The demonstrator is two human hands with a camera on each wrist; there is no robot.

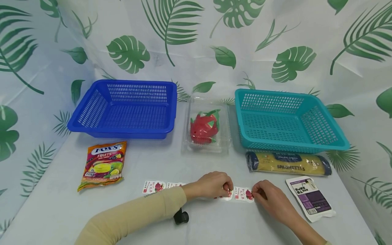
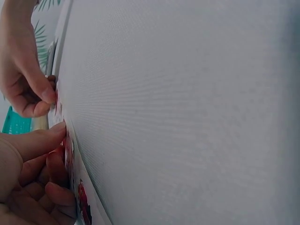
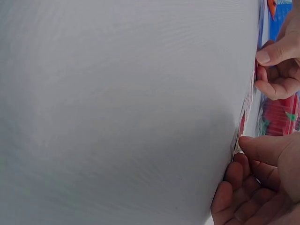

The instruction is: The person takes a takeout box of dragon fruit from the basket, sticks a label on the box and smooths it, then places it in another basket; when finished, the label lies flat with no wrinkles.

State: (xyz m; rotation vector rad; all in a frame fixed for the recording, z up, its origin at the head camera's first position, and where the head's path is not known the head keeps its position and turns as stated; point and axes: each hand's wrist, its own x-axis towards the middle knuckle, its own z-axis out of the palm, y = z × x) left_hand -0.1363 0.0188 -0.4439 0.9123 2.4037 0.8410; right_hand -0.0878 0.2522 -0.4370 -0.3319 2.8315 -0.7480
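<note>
A strip of white stickers [image 1: 244, 193] printed with red dragon fruit lies across the table in front of me. My left hand [image 1: 214, 184] pinches the strip partway along and covers some of its stickers. At its right end, my right hand [image 1: 271, 199] pinches the edge of the last sticker between thumb and fingers. In the left wrist view, the left thumb presses on the strip, with a sticker [image 2: 84, 201] showing below. Behind the hands stands a clear plastic box [image 1: 225, 136] with a red dragon fruit [image 1: 203, 128] in it.
A blue basket [image 1: 134, 131] stands back left, a teal basket [image 1: 294, 146] back right. A candy bag [image 1: 104, 165] lies at left. To the right lie a spaghetti pack [image 1: 288, 164] and a white-and-purple pouch [image 1: 310, 198]. A black object [image 1: 181, 216] shows beside the left forearm.
</note>
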